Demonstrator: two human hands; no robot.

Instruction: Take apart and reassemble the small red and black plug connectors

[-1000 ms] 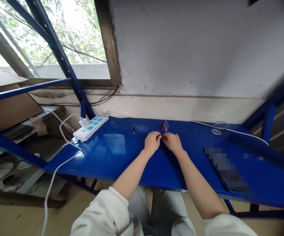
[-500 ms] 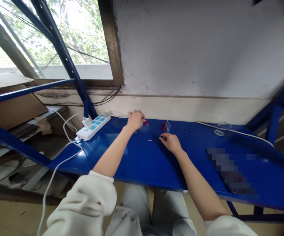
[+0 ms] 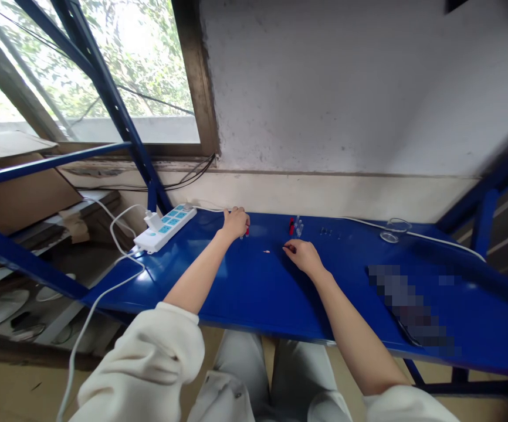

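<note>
1. Red piece (image 3: 247, 232) at the left hand's (image 3: 235, 223) fingertips, towards the far side of the blue table (image 3: 254, 287): a nudge could topple it; I cannot tell whether the fingers grip it.
2. Pale scrap (image 3: 267, 251) between the hands: a brushing finger could lose it.
3. Right hand (image 3: 304, 255) pinches a dark-red object (image 3: 291, 248); a slack pinch could drop it.
4. Clear tubes (image 3: 299, 228): contents too small to tell.
5. Clear round container (image 3: 389, 237): contents indistinct.
</note>
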